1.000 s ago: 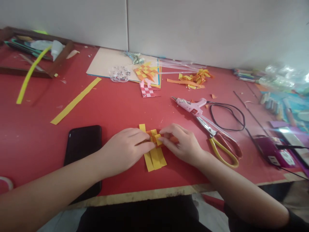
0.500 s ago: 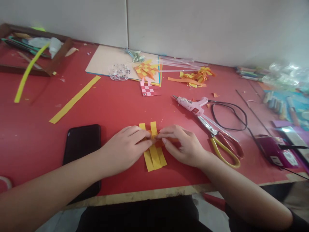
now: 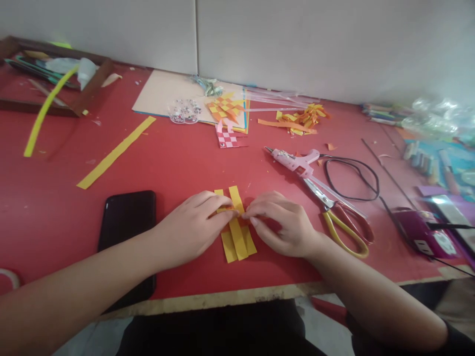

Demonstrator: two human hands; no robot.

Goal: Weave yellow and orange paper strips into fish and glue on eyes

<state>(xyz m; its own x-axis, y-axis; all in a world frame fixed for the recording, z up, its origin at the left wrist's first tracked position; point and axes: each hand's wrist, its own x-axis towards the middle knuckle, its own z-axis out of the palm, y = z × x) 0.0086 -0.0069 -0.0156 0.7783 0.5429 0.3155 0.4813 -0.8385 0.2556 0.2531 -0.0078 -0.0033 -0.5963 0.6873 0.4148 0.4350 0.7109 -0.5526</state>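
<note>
Several yellow paper strips (image 3: pixel 238 240) lie side by side on the red table, running away from me, with a bit of orange paper strip (image 3: pixel 222 209) crossing them under my fingers. From the left, my left hand (image 3: pixel 200 226) reaches in, its thumb and fingers pinched on the strips near their middle. My right hand (image 3: pixel 282 225) faces it, thumb and index fingertips drawn together at the right edge of the strips, where orange paper partly shows beneath. The fingers hide much of the crossing.
A black phone (image 3: pixel 127 222) lies beside my left forearm. Right of my right hand are scissors (image 3: pixel 345 230) and a pink glue gun (image 3: pixel 297 162) with its cord. A loose yellow strip (image 3: pixel 117 152), a checked paper fish (image 3: pixel 227 137) and orange scraps (image 3: pixel 304 118) lie farther back.
My right fingertips have drawn slightly right, off the middle yellow strip, so more of it shows. That strip's far end has tilted a little left. My left hand stays almost in place.
</note>
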